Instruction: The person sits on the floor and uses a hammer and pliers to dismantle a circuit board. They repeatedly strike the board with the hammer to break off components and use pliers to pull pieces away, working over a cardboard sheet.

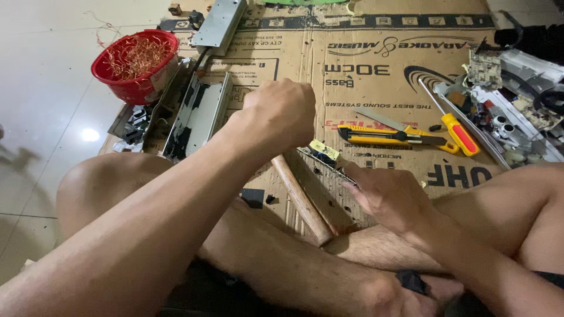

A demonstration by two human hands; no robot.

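Crossed bare legs (pixel 282 276) fill the bottom of the view, with both forearms reaching out over them. One hand, the left hand (pixel 281 117), is curled into a tight fist around a wooden hammer handle (pixel 301 201) that slants down toward the legs; the hammer's head is hidden behind the fist. Opposite it, the right hand (pixel 385 196) lies half open, fingers steadying a small circuit board (pixel 325 155) flat on the cardboard sheet (pixel 376 88). This looks like the breaking-apart step on that board. Any blow calls for the fingers kept back from the strike point. A yellow utility knife (pixel 388 136), a screwdriver (pixel 461 134) and a red bowl of wire scraps (pixel 137 64) lie well apart.
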